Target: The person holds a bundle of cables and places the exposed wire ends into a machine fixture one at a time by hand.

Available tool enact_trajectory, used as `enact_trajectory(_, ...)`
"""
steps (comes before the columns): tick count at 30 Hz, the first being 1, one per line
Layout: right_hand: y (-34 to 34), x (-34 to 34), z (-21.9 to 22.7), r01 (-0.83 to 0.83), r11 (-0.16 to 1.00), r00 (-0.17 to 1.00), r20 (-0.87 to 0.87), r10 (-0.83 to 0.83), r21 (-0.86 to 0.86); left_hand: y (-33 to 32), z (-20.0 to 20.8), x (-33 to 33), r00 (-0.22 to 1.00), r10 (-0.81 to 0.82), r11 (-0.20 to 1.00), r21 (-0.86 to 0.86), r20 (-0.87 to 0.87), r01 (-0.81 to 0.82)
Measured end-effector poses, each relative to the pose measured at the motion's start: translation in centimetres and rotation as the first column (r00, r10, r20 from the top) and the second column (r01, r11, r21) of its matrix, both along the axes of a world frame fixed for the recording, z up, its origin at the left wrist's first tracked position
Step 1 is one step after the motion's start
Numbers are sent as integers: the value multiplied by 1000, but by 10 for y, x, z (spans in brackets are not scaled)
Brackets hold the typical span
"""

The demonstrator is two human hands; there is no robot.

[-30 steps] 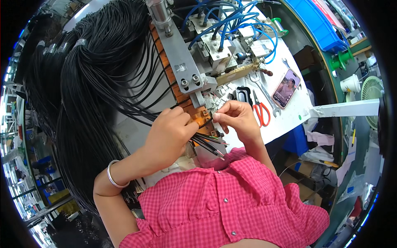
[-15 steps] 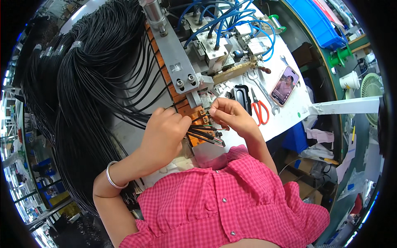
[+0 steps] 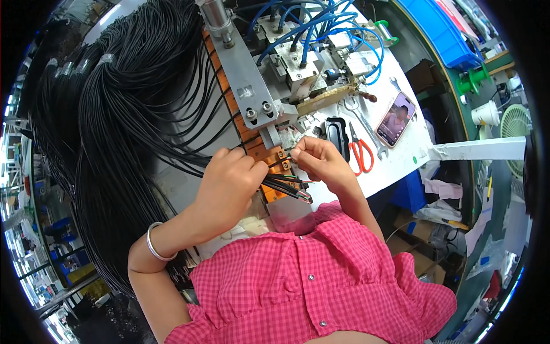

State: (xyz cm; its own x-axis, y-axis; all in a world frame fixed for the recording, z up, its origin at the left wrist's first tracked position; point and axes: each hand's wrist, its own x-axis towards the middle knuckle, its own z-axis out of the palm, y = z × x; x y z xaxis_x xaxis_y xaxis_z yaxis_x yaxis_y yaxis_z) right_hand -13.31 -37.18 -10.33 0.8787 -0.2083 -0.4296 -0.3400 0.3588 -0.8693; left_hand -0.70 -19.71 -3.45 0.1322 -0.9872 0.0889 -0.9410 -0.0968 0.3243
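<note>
My left hand point(image 3: 230, 180) is closed around several black cables point(image 3: 281, 184), whose stripped ends with thin coloured wires stick out to its right. One cable runs from it across an orange fixture block point(image 3: 279, 161) toward my right hand point(image 3: 322, 163). The fingers of that hand are pinched at the cable's end, beside the block. The orange blocks form a row point(image 3: 232, 106) under a grey metal bar point(image 3: 243, 74), with single black cables laid across them. A big bundle of black cables point(image 3: 109, 114) lies to the left and leads to my left hand.
Behind the blocks stands a machine with metal cylinders point(image 3: 299, 69) and blue air hoses point(image 3: 321, 26). To the right lie a black tray point(image 3: 337, 135), red-handled scissors point(image 3: 361, 155), a wrench point(image 3: 369, 129) and a phone point(image 3: 396, 120). A white bar point(image 3: 481, 149) juts in from the right.
Both hands stay almost in place, with the fingers still pinched at the block. The loose cable ends below have shifted slightly and sit closer together.
</note>
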Motion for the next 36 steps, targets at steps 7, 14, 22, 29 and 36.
enact_trajectory(7,10,-2,-3,127,982,990,72,-118,-139,0,2,-2,991,52,998,-43,125,-47)
enact_trajectory(14,13,-6,17,205,973,955,240,-175,-109,1,4,-3,994,75,996,-38,-77,-78)
enact_trajectory(22,17,-4,17,276,954,949,190,-251,-115,0,4,-1,996,63,994,-84,-55,-68)
enact_trajectory(29,9,-9,14,135,986,950,269,-157,97,-3,3,0,993,82,990,-106,-88,-91)
enact_trajectory(36,7,-10,14,-51,982,961,277,-1,182,-2,2,1,993,19,992,-121,-118,-33)
